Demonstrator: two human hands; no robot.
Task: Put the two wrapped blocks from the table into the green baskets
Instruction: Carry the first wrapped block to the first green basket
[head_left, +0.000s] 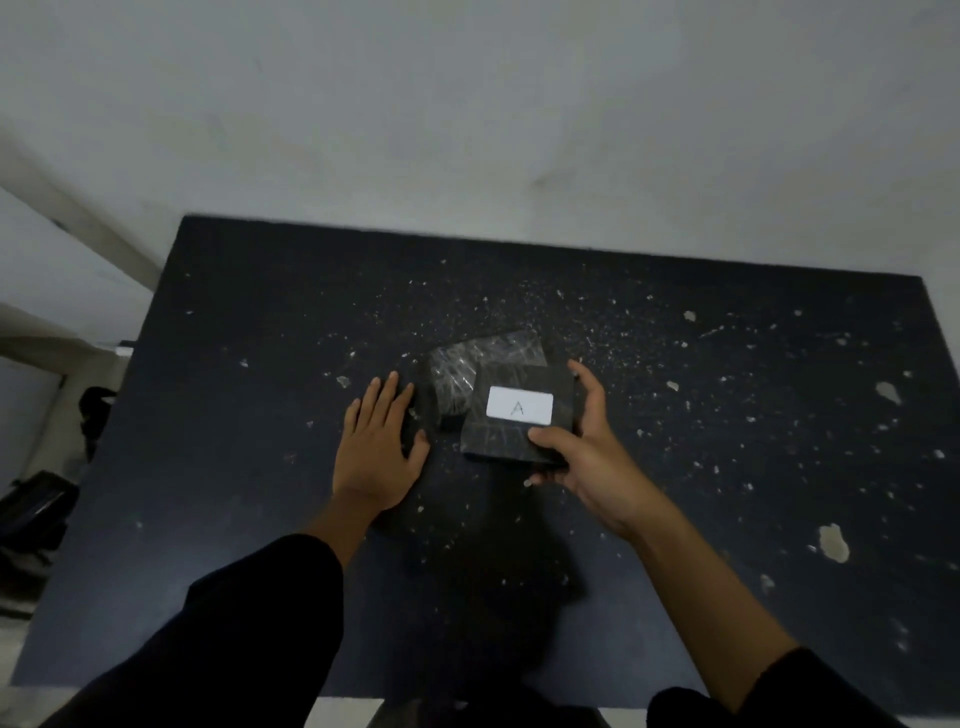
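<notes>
We see the right hand (582, 457) gripping a dark plastic-wrapped block with a white "A" label (519, 421), thumb on top, fingers (589, 389) curled round its far edge, over the dark speckled surface (727, 467). The left hand (379, 452) lies flat, fingers spread, holding nothing, touching the second dark wrapped block (457, 374) partly under the first.

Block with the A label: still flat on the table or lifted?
Lifted and tilted: the right hand grips the labelled block, its near edge raised.

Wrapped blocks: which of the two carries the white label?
The block in the right hand, marked "A". The other block, partly beneath it by the left hand, shows only shiny wrap.
</notes>
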